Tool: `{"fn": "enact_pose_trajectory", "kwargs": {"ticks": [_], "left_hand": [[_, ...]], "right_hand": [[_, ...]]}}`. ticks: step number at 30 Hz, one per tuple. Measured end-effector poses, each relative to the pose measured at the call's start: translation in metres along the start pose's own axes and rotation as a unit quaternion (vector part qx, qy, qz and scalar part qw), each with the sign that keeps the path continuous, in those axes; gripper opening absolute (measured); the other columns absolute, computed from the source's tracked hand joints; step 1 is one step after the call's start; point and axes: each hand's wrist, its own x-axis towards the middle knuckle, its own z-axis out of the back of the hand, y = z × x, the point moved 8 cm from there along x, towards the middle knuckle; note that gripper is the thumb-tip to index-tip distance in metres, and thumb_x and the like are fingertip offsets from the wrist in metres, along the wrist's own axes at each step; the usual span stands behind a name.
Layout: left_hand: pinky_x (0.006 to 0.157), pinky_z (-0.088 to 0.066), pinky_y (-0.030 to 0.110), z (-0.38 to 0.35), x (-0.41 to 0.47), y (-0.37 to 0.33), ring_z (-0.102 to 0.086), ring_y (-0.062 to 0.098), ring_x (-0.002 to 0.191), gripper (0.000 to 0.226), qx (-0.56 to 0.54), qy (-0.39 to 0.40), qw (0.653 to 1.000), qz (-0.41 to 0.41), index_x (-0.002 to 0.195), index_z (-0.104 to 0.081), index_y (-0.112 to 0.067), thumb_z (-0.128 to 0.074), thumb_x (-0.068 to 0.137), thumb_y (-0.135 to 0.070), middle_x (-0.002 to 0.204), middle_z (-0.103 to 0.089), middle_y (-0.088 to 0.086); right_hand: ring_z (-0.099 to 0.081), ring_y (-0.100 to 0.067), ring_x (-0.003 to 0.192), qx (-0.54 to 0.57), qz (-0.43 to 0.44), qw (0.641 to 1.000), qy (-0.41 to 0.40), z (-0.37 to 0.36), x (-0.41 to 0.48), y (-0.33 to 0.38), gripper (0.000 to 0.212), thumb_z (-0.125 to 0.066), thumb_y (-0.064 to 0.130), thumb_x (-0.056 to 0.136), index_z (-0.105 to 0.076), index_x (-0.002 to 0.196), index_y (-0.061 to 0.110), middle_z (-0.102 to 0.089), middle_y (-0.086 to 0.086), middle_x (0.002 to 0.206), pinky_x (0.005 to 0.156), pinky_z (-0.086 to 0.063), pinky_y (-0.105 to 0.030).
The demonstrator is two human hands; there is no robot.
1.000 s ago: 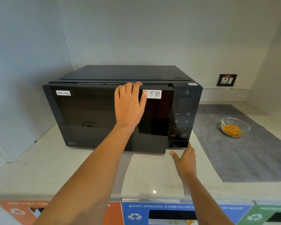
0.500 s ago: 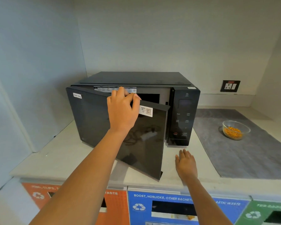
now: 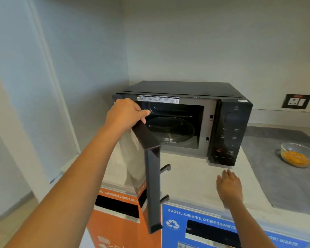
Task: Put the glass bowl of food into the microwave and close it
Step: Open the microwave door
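A black microwave (image 3: 229, 126) stands on the white counter with its door (image 3: 151, 176) swung wide open toward me. Inside, the glass turntable (image 3: 170, 129) lies bare. My left hand (image 3: 123, 115) grips the top edge of the door. My right hand (image 3: 229, 187) hovers flat and open over the counter in front of the control panel, holding nothing. The glass bowl (image 3: 298, 154) with orange food sits on a grey mat at the far right, apart from both hands.
The grey mat (image 3: 276, 176) covers the counter's right part. A wall socket (image 3: 296, 101) is behind it. Below the counter edge are an orange bin front (image 3: 118, 221) and a blue bin front (image 3: 204, 230). A white wall closes the left side.
My left hand has pulled the microwave door from shut to wide open, swinging it left and toward me. The view has shifted left. My right hand stayed near the counter.
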Motion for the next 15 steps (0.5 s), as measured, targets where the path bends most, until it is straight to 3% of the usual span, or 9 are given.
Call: {"fn": "enact_pose_trajectory", "kwargs": {"ticks": [2,4,9,11,15], "left_hand": [[0.086,-0.052,0.036,0.003,0.003,0.008,-0.064,0.022,0.095,0.019,0.053,0.056,0.996,0.048,0.091,-0.078,-0.015,-0.068,0.084,-0.030,0.110,-0.072,0.007],[0.099,-0.050,0.039,0.007,0.003,0.015,-0.061,0.028,0.111,0.028,0.124,0.099,0.985,0.073,0.111,-0.072,-0.011,-0.067,0.085,-0.021,0.122,-0.067,0.010],[0.106,-0.044,0.037,0.014,0.006,0.028,-0.049,0.029,0.128,0.059,0.297,0.170,0.938,0.058,0.141,-0.046,-0.010,-0.066,0.086,-0.016,0.139,-0.052,0.012],[0.109,-0.041,0.036,0.019,0.009,0.038,-0.044,0.030,0.133,0.067,0.319,0.180,0.928,0.073,0.146,-0.036,-0.007,-0.066,0.087,-0.018,0.146,-0.044,0.013],[0.109,-0.040,0.036,0.030,0.017,0.064,-0.046,0.032,0.132,0.059,0.292,0.170,0.935,0.110,0.142,-0.040,0.000,-0.060,0.091,-0.022,0.145,-0.046,0.017]], "right_hand": [[-0.020,-0.027,0.143,-0.003,0.001,1.000,0.004,0.001,0.000,-0.002,0.053,-0.024,0.035,0.100,-0.022,0.145,0.009,-0.021,-0.009,0.156,0.119,-0.017,-0.041],[-0.022,-0.027,0.143,-0.010,0.007,1.000,0.004,0.001,0.001,-0.001,0.053,-0.024,0.035,0.099,-0.023,0.145,0.009,-0.023,-0.010,0.155,0.119,-0.018,-0.041],[-0.019,-0.027,0.144,-0.012,0.011,1.000,0.004,0.001,-0.001,0.001,0.053,-0.023,0.036,0.099,-0.022,0.146,0.009,-0.021,-0.010,0.156,0.120,-0.016,-0.040],[-0.019,-0.027,0.144,-0.013,0.012,1.000,0.005,0.001,-0.001,0.001,0.053,-0.023,0.036,0.099,-0.022,0.146,0.009,-0.021,-0.010,0.156,0.120,-0.016,-0.040],[-0.018,-0.027,0.144,-0.017,0.013,1.000,0.006,0.002,-0.001,0.001,0.054,-0.023,0.036,0.099,-0.021,0.146,0.009,-0.020,-0.010,0.156,0.120,-0.015,-0.040]]}}
